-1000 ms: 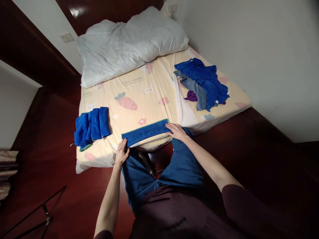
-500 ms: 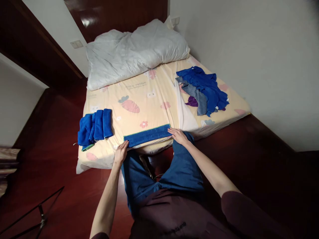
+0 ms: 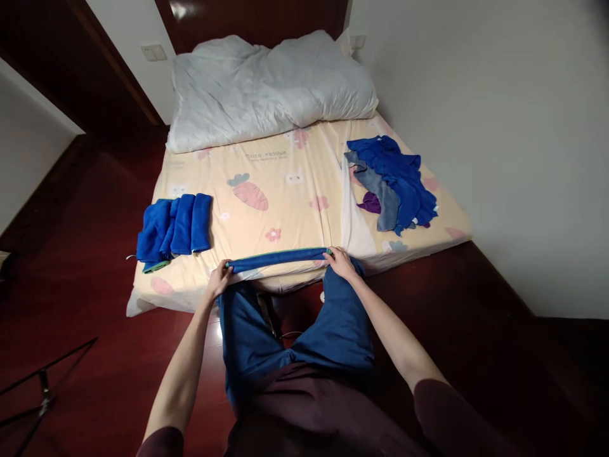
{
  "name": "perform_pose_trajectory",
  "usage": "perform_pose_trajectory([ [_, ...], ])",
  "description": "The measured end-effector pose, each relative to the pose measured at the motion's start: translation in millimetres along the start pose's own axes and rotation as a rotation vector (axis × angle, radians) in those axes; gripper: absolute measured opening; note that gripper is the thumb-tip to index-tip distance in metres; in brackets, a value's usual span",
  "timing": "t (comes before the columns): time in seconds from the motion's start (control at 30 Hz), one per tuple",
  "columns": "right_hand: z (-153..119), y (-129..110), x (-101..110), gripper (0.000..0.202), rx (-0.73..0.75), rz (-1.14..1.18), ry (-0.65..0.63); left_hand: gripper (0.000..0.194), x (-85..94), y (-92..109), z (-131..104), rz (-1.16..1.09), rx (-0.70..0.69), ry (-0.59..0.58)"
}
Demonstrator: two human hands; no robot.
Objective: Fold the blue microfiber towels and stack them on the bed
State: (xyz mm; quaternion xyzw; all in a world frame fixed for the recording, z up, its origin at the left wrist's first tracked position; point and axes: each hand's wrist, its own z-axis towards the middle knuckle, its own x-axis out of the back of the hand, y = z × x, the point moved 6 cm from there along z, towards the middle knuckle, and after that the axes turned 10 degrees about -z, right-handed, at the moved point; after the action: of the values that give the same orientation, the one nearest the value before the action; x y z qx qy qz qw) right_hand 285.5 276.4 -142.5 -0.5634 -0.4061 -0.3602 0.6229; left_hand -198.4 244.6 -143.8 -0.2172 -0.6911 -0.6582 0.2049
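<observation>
A long blue towel strip (image 3: 280, 258) with green edging lies along the front edge of the bed (image 3: 238, 222). My left hand (image 3: 221, 278) is closed on its left end, and my right hand (image 3: 339, 261) grips the right end. Between them the strip is narrow and slightly bowed. To the left, folded blue towels (image 3: 183, 225) lie side by side, one with a green edge showing. A loose heap of blue cloths (image 3: 399, 178) sits at the bed's right side, with a grey cloth (image 3: 383, 200) and a purple cloth (image 3: 370, 202) beside it.
A bunched white quilt (image 3: 271, 89) covers the head end of the bed. A pale wall (image 3: 499, 158) runs along the right. On the dark red floor at the lower left stands a black metal stand (image 3: 44, 384).
Both hands have gone from lying on the strip's ends to gripping them. The strip now looks narrower and bowed. The camera view has shifted slightly.
</observation>
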Motion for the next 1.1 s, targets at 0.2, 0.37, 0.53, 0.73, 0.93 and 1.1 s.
perform_pose_trajectory([
  [0.2,5.3,1.0,-3.1,0.028,-0.087,-0.065,-0.02,0.049,-0.9,-2.4,15.3,-0.073,0.124,0.083],
  [0.37,4.4,1.4,-2.7,0.028,-0.084,-0.054,-0.001,0.041,0.7,3.3,21.6,0.004,0.122,0.096],
  [0.53,3.1,0.5,-0.4,0.028,-0.09,-0.046,0.017,0.038,1.1,7.4,19.8,0.036,0.111,0.093],
  [0.73,2.7,-4.1,3.3,0.031,-0.112,-0.07,-0.012,0.04,0.2,5.5,19.2,0.064,0.093,0.073],
  [0.93,3.5,-1.6,1.4,0.03,-0.116,-0.055,0.018,0.044,-3.5,2.6,20.6,0.131,0.019,0.117],
  [1.1,-2.6,-6.4,1.2,0.045,-0.052,-0.087,0.095,0.041,-8.2,26.5,5.9,0.282,-0.153,0.184],
])
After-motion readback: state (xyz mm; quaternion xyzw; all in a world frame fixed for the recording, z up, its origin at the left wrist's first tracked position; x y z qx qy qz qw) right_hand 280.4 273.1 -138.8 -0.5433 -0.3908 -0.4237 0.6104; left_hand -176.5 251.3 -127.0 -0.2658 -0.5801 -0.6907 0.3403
